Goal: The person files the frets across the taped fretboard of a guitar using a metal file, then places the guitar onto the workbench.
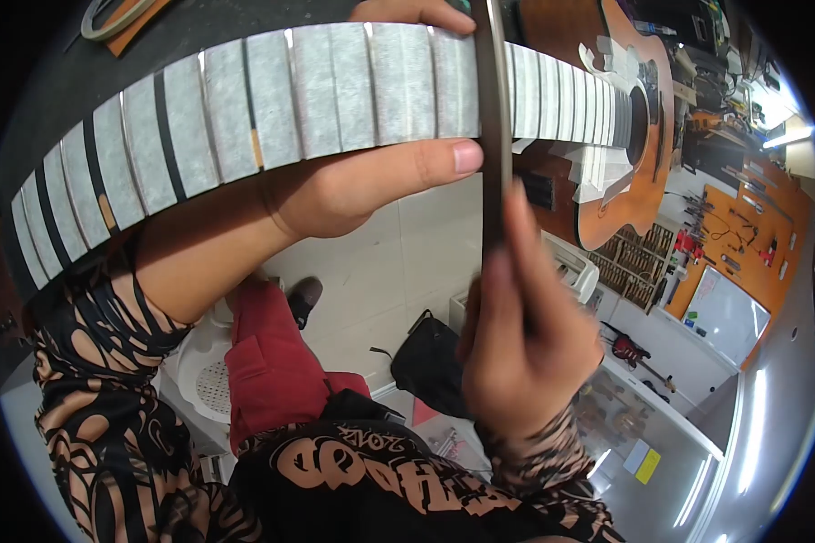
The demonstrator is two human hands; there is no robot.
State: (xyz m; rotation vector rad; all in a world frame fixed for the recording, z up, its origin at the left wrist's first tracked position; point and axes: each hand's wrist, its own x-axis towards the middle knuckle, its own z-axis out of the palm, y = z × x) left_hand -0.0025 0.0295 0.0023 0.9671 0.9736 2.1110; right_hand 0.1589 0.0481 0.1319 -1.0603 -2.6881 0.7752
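An acoustic guitar lies with its neck (317, 86) running across the view, the fingerboard covered in whitish tape between the frets. My left hand (371, 181) is closed around the neck, thumb along the near edge and fingers at the far edge. In my right hand (534, 362), slightly blurred, is a long, narrow dark metal file (495, 100), seen nearly edge-on. It crosses the fingerboard along the fret direction, close to my left thumb tip. The orange-brown guitar body (597, 213) is at the right, with pale tape around the soundhole.
A dark worktop (236, 23) lies beyond the neck, with a coiled strip (109, 23) on it. Below are a white stool (204, 380) and a black bag (435, 362) on the floor. An orange tool board (756, 222) and a small red guitar (629, 348) stand at the right.
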